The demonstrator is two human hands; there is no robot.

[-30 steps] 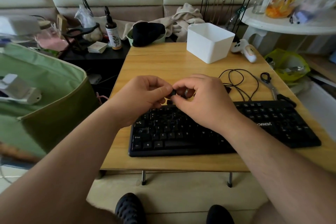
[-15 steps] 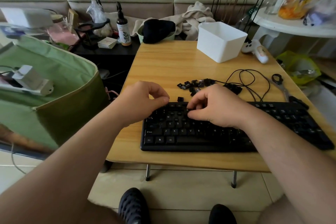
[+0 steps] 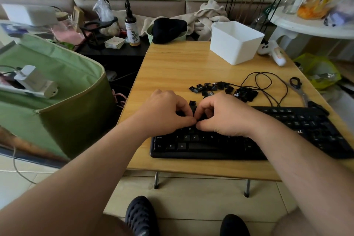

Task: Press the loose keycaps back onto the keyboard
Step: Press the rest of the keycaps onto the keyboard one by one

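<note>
**Keycap being seated, upper-left rows**

Left hand [image 3: 165, 112] and right hand [image 3: 223, 114] are curled together, thumbs touching, on the keyboard [image 3: 210, 145]; any pinched cap is hidden. Loose keycaps [image 3: 207, 88] are piled at 12 o'clock. Risk: a cap pressed crooked could jam.

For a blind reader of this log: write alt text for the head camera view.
Both hands, left hand and right hand, meet with curled fingers over the upper left rows of a black keyboard on a wooden table. Loose keycaps lie scattered just behind it, with a white bin further back.
</note>
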